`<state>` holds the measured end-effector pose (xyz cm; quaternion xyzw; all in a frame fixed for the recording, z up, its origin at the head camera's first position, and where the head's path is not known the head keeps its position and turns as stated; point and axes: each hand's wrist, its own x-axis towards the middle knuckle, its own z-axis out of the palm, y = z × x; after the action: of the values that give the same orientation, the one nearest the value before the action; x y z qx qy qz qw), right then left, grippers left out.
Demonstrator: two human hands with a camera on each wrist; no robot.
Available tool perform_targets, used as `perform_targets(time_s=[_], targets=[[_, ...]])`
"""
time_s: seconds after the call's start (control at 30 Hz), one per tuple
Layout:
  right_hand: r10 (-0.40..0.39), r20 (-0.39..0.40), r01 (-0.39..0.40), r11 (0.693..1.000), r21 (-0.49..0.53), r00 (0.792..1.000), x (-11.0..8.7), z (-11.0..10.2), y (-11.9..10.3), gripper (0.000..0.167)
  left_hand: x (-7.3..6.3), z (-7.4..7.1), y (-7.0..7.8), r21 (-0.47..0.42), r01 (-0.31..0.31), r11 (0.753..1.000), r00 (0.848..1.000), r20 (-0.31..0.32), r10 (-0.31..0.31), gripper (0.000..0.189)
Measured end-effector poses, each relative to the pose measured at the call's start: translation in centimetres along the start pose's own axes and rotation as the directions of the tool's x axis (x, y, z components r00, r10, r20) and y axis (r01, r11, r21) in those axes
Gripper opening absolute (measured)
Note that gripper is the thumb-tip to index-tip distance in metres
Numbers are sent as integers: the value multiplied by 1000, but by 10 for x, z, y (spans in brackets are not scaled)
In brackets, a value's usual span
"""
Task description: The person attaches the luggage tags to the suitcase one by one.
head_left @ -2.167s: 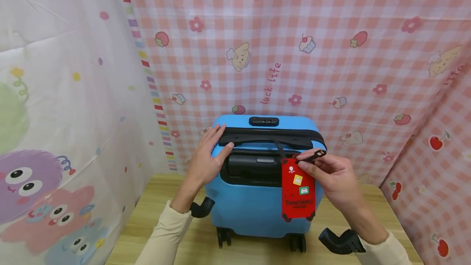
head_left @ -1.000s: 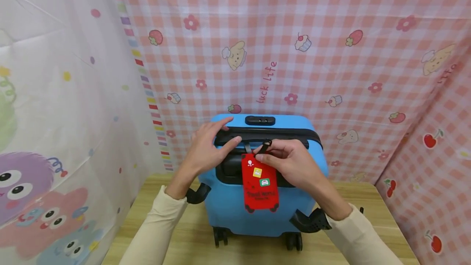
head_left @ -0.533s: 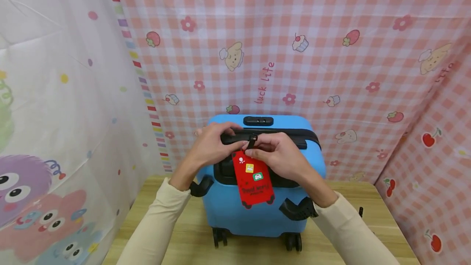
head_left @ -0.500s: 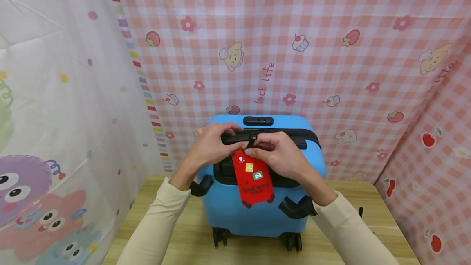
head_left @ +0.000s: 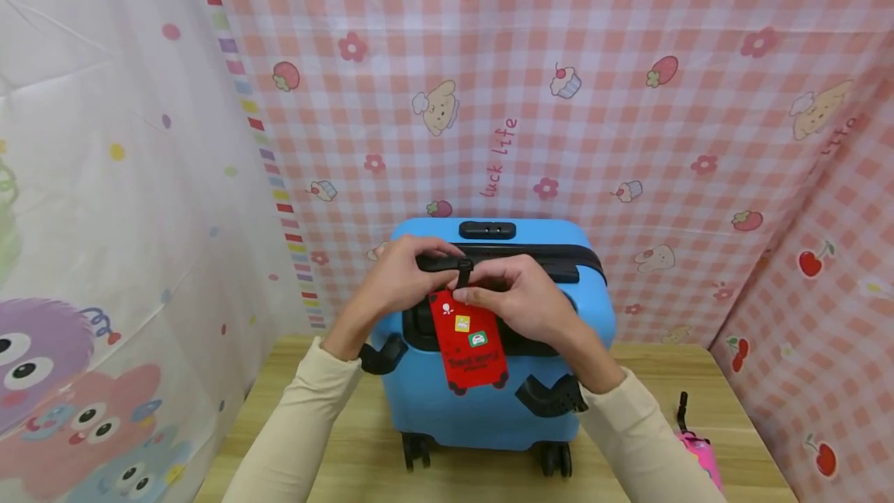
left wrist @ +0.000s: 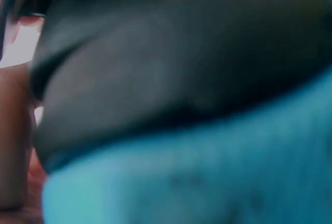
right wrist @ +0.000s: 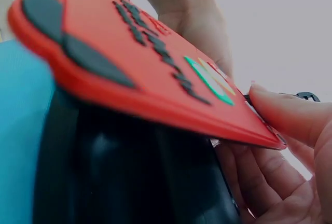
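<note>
A blue suitcase (head_left: 482, 410) stands upright on its wheels. My right hand (head_left: 534, 301) pinches the top of a red luggage tag (head_left: 475, 367) and its black strap (head_left: 464, 274), whose buckle end sticks up. The tag hangs tilted before the suitcase's dark recess; in the right wrist view the thumb (right wrist: 282, 112) presses on its face. My left hand (head_left: 398, 278) curls round the left part of the black carry handle (head_left: 433, 262), thumb and fingers meeting at the strap. The exact spot of that pinch is hidden. The left wrist view is mostly blurred black and blue suitcase.
A black combination lock (head_left: 487, 230) sits on top of the suitcase. A pink item (head_left: 701, 456) with a black strap lies at the right on the wooden table (head_left: 656, 386). A pink checked cloth (head_left: 531, 130) hangs behind, a white patterned one at the left.
My right hand has carried the tag leftward from the suitcase's right side to the left hand. My left hand has curled its fingers in at the strap. The pink item has come into view.
</note>
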<state>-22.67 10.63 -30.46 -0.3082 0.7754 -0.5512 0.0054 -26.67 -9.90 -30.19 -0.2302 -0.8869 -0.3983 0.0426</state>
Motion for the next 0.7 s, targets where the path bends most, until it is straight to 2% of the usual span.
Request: perform_targets(time_s=[0.23,0.4,0.5,0.7], targets=[[-7,10,7,1000,-12,1000,-1,1,0,9,-2,0,1,-133,51,990,999,14,-49,23],[-1,22,1,1000,3,1000,0,1,-1,9,-3,3,2,-203,16,979,1000,0,-16,27],[6,36,-6,1000,-10,999,-1,0,-2,10,-4,4,1,-211,11,977,1000,-4,-13,31],[-1,54,2,1000,-23,999,-2,1,0,11,-4,3,1,-235,83,968,996,-18,-90,42]])
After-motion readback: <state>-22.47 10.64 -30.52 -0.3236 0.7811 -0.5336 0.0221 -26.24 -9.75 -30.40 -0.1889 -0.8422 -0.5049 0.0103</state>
